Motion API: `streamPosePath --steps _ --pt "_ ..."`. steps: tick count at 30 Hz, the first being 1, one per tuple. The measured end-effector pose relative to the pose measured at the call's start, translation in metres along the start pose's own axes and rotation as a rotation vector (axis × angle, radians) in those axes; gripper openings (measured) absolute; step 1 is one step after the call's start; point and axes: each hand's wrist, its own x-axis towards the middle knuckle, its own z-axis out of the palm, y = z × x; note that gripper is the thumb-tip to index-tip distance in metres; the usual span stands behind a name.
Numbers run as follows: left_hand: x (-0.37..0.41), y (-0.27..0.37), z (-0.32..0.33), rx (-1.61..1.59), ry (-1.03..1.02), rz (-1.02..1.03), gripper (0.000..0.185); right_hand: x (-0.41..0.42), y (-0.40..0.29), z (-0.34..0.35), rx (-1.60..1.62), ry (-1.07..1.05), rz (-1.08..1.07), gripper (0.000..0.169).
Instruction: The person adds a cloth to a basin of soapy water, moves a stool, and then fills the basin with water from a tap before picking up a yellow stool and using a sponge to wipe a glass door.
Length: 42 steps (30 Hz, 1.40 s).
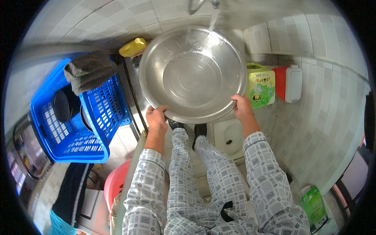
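A large round stainless steel basin [191, 82] is held out in front of me at its near rim. My left hand [157, 117] grips the rim at the lower left, thumb on top. On the lower right of the same rim, my right hand [242, 106] has hold. Water [213, 22] runs from a spout [215, 4] at the top of the view and strikes the basin's far right inner wall. Wet streaks and droplets show on the metal inside. How deep any water stands in it I cannot tell.
A blue plastic basket [102, 117] with a dark grey cloth [89, 70] stands at left. Near the basin are a yellow jug [133, 48], a green container [261, 88] and a red-and-white container [289, 83]. A squat toilet [223, 132] and pink tub [116, 182] lie lower.
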Motion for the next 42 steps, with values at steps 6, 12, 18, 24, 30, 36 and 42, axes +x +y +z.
streamPosePath --steps 6,12,18,24,30,36,42 --pt "-0.001 0.022 0.02 0.097 0.017 0.198 0.025 0.014 0.011 0.011 0.299 -0.182 0.015 0.05" --pt "-0.027 0.019 0.04 0.148 0.064 0.258 0.023 0.023 0.02 -0.015 0.281 -0.162 0.116 0.045" --pt "-0.032 0.009 0.044 0.132 0.088 0.071 0.023 0.024 0.003 -0.029 0.155 -0.045 0.007 0.042" --pt "-0.019 -0.01 0.044 0.151 0.163 -0.181 0.009 0.001 -0.065 0.005 -0.233 0.104 -0.271 0.035" --pt "-0.009 -0.016 0.034 0.062 0.083 -0.373 0.017 -0.016 -0.152 0.063 -0.746 0.14 -0.355 0.03" --pt "-0.033 -0.017 0.031 -0.04 0.034 -0.436 0.005 -0.01 -0.174 0.092 -0.785 0.039 -0.408 0.032" --pt "-0.031 -0.014 0.015 -0.126 0.067 -0.442 0.024 0.021 -0.137 0.049 -0.699 0.023 -0.386 0.035"
